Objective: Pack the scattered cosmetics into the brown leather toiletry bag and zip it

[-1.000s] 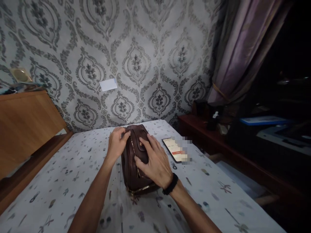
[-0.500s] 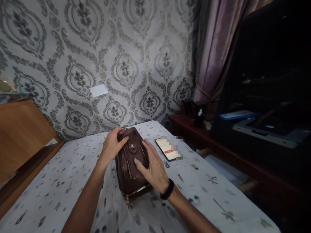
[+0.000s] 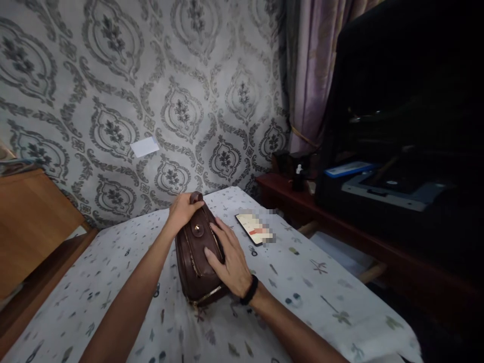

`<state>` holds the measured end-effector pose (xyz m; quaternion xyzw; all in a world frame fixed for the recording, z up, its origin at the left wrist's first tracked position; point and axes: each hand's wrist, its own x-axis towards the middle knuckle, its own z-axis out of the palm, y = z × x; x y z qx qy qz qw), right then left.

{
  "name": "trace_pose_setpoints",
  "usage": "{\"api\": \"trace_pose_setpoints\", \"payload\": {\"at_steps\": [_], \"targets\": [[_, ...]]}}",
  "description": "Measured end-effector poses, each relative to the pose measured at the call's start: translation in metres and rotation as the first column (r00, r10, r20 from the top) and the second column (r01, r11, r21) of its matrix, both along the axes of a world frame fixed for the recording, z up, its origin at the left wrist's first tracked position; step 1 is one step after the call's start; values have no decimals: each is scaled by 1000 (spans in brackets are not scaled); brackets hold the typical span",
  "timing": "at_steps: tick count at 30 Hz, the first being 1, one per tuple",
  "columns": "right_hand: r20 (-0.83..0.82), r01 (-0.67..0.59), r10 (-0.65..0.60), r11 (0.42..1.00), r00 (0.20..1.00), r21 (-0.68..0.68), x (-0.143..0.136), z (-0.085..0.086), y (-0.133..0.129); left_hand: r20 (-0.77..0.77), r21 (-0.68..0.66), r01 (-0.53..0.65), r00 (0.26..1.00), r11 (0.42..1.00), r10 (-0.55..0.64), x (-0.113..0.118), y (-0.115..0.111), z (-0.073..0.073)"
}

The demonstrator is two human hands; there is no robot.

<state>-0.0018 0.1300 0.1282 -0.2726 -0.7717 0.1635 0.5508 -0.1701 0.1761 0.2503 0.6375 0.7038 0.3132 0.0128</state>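
Observation:
A brown leather bag (image 3: 194,287) with gold zippers and a round metal stud lies on the patterned cloth. My left hand (image 3: 183,212) grips its far end, the thumb over the top beside a small leather loop (image 3: 196,196); the other fingers are partly hidden behind the bag. Across the bag's right side rests my right hand (image 3: 230,257), fingers stretched out and thumb apart on the front pocket. A black band circles the right wrist. To the right of the bag lies a phone (image 3: 249,227) with a lit screen, partly pixelated.
The bag and phone lie on a white cloth with leaf prints (image 3: 302,282). A wooden cabinet (image 3: 38,222) stands at left. On the right are a dark red shelf (image 3: 272,184), a small dark bottle (image 3: 298,179) and a large black screen (image 3: 397,101). Patterned wallpaper is behind.
The view has turned a little to the right. My left hand has closed over the bag's far end, where the leather loop now stands up. The right hand stays on the bag.

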Motion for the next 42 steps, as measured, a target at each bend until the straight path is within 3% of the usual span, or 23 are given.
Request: {"api": "trace_pose_setpoints", "payload": {"at_steps": [3, 18, 21, 26, 35, 42], "targets": [[-16, 2, -1, 1000, 1000, 28, 1, 0, -2, 19, 49, -23, 1000, 999, 22, 2, 0, -2], [46, 54, -61, 987, 997, 154, 4, 0, -2, 314, 79, 138, 936, 987, -157, 10, -17, -4], [36, 36, -41, 992, 999, 119, 5, 3, -2, 348, 84, 137, 924, 987, -158, 12, -20, -2], [-107, -7, -1, 997, 994, -73, 2, 3, 2, 376, 119, 122, 913, 985, -159, 16, -20, -5], [-243, -103, 48, 970, 969, -220, -2, 2, 3, 198, 98, 168, 963, 981, -185, 19, -27, -7], [-206, -97, 52, 971, 977, -218, 1, 5, 1, 99, 140, 88, 990, 986, -103, 20, -25, -11]]}}
